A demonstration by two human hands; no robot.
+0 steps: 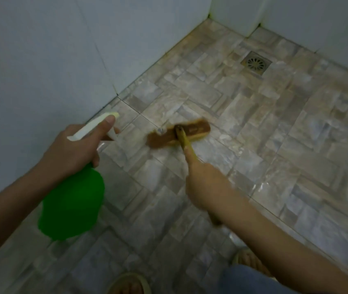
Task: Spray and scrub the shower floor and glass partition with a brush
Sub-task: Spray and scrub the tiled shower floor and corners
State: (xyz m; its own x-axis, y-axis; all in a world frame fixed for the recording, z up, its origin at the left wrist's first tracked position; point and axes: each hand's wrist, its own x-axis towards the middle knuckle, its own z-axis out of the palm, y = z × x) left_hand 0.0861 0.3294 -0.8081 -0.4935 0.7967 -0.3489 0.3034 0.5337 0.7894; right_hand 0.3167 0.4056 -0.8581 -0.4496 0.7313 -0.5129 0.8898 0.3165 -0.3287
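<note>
My left hand (75, 149) grips the white trigger head of a green spray bottle (72, 204), with the index finger stretched along the top of the nozzle, which points toward the wall base. My right hand (206, 183) grips the yellow handle of a brown scrub brush (198, 130), index finger laid along the handle. The brush head lies flat on the stone-patterned shower floor (275, 145), a little right of the nozzle. The brush and right hand are blurred. No glass partition shows.
Pale tiled walls (41, 49) rise on the left and at the back corner. A square metal drain (256, 64) sits in the floor at the upper right. My sandalled feet (129, 284) and a jeans-clad knee (251, 281) show at the bottom edge. The floor looks wet right of the brush.
</note>
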